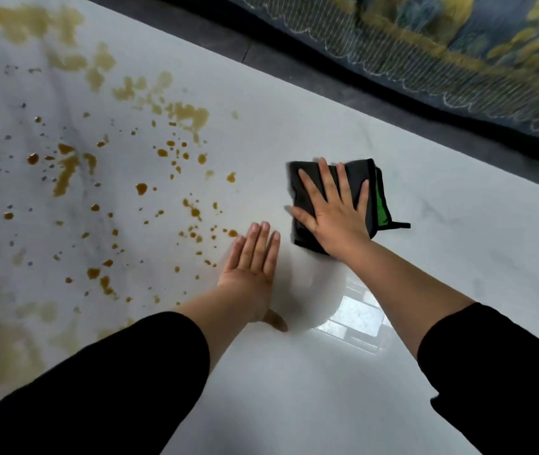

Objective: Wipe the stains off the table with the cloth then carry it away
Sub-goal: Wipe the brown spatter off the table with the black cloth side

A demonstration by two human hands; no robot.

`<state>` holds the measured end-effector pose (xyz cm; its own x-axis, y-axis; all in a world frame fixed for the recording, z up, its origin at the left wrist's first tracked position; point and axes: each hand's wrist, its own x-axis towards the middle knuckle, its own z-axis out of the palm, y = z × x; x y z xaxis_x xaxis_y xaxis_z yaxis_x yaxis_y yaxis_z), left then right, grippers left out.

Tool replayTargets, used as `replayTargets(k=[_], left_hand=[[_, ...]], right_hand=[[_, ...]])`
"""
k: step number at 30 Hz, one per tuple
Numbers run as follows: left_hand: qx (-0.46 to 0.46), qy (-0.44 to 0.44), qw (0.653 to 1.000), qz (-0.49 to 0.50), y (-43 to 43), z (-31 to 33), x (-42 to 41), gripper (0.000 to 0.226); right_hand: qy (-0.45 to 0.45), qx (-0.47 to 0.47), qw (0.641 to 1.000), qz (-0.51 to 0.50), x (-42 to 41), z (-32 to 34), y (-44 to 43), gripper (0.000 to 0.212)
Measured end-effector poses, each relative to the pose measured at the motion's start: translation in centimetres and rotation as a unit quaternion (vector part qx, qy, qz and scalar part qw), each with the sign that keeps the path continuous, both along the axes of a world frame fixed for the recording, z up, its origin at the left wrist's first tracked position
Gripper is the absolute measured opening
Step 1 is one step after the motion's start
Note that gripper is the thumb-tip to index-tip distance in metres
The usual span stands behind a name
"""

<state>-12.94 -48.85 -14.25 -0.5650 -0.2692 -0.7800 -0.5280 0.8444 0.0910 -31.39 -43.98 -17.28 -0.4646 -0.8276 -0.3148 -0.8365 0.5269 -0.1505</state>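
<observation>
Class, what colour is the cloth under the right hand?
The cloth is dark grey with a bright green patch at its edge; head view.

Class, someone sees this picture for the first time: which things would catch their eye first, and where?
Brown stains spattered across the left half of the white table stand out most. Next comes the dark cloth at centre right, flat under the right hand. The open left hand is beside the stains.

A blue-and-yellow patterned textile lies at top right, edged by dark floor.
</observation>
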Motion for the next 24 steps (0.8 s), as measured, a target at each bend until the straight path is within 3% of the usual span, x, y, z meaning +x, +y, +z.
replayTargets(k=[9, 14, 17, 21, 24], left_hand=[[-0.012, 0.064, 0.998, -0.021, -0.2, 0.2, 1.0, 0.155], [-0.021, 0.121, 0.99, -0.071, 0.0, 1.1, 3.7, 0.143], [0.018, 0.167, 0.986, -0.007, 2.1, 1.6, 7.4, 0.117], [0.025, 0.262, 0.953, 0.147, 2.8, 2.5, 12.5, 0.048], [-0.012, 0.291, 0.934, 0.208, 1.2, 3.1, 15.7, 0.037]], right_hand=[[-0.008, 0.016, 0.997, -0.069, 8.8, 0.4, 11.0, 0.069], [-0.008, 0.038, 0.995, -0.089, 12.6, 0.7, 13.1, 0.07], [-0.025, 0.054, 0.993, -0.104, 15.8, 1.0, 13.5, 0.07], [-0.074, 0.091, 0.985, -0.127, 20.5, 1.6, 11.4, 0.069], [-0.118, 0.115, 0.975, -0.152, 22.2, 2.2, 8.8, 0.071]])
